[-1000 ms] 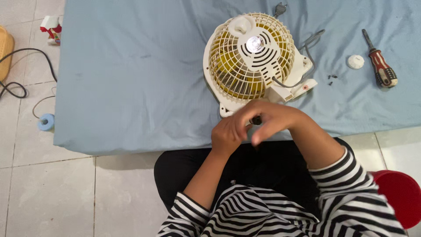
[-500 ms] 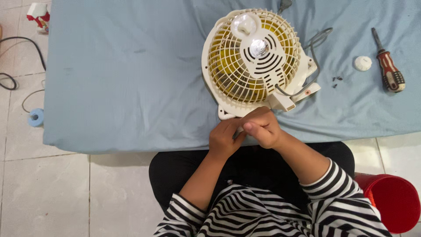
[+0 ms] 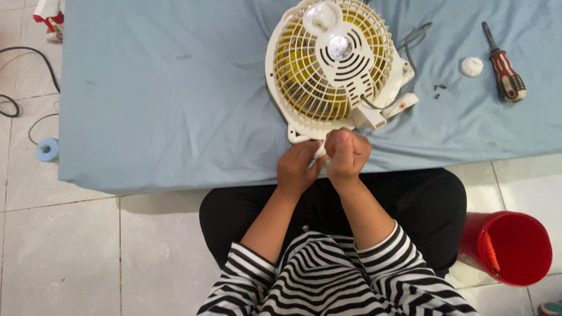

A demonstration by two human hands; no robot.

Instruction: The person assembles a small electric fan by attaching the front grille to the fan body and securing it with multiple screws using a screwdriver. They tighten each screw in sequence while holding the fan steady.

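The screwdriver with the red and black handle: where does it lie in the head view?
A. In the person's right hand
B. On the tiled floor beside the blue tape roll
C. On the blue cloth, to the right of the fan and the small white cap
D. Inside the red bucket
C. The screwdriver lies untouched on the blue cloth, right of the white cap and the fan, far from both hands.

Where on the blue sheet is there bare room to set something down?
The blue sheet is bare left of the fan. A narrower strip lies below the screws and screwdriver. It is crowded at the fan's near edge, where both hands meet.
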